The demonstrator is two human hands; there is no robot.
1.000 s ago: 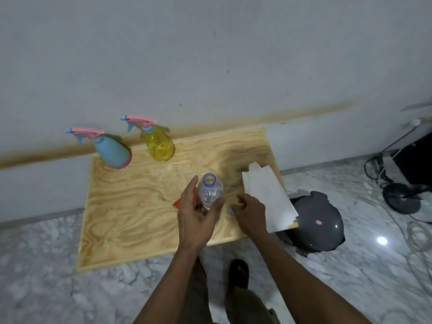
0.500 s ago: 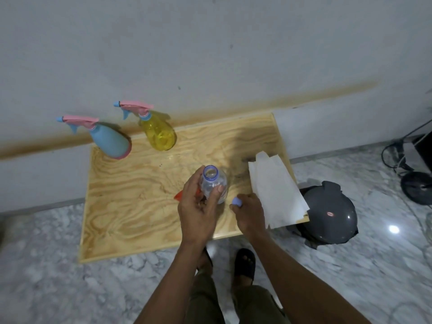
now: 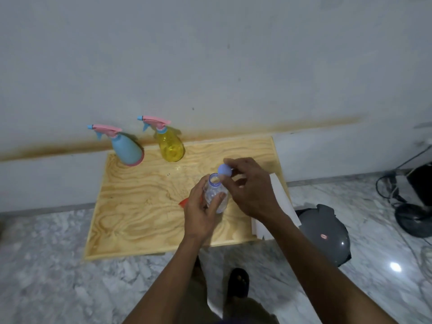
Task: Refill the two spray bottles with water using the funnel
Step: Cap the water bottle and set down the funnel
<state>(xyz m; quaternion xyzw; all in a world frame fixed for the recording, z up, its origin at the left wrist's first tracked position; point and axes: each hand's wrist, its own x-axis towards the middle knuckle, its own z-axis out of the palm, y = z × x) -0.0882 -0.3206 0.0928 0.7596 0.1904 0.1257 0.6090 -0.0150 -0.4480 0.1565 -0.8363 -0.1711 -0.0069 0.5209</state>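
My left hand (image 3: 200, 212) grips a clear plastic water bottle (image 3: 216, 194) with its mouth uncapped, held above the wooden board (image 3: 140, 206). My right hand (image 3: 251, 188) pinches the bottle's blue cap (image 3: 225, 169) just above and right of the mouth. A red funnel (image 3: 183, 202) peeks out from behind my left hand; most of it is hidden. A blue spray bottle (image 3: 127, 148) and a yellow spray bottle (image 3: 170, 146), both with pink trigger heads on, stand at the board's far edge by the wall.
White paper sheets (image 3: 278, 202) lie on the board's right side, partly under my right arm. A grey helmet (image 3: 327, 232) sits on the marble floor to the right. Cables and a black fan base (image 3: 413, 220) are at far right. My sandalled foot (image 3: 238, 284) is below.
My right hand has lifted from the board by the paper, carrying the blue cap up to just beside the bottle's mouth. My left hand keeps hold of the bottle.
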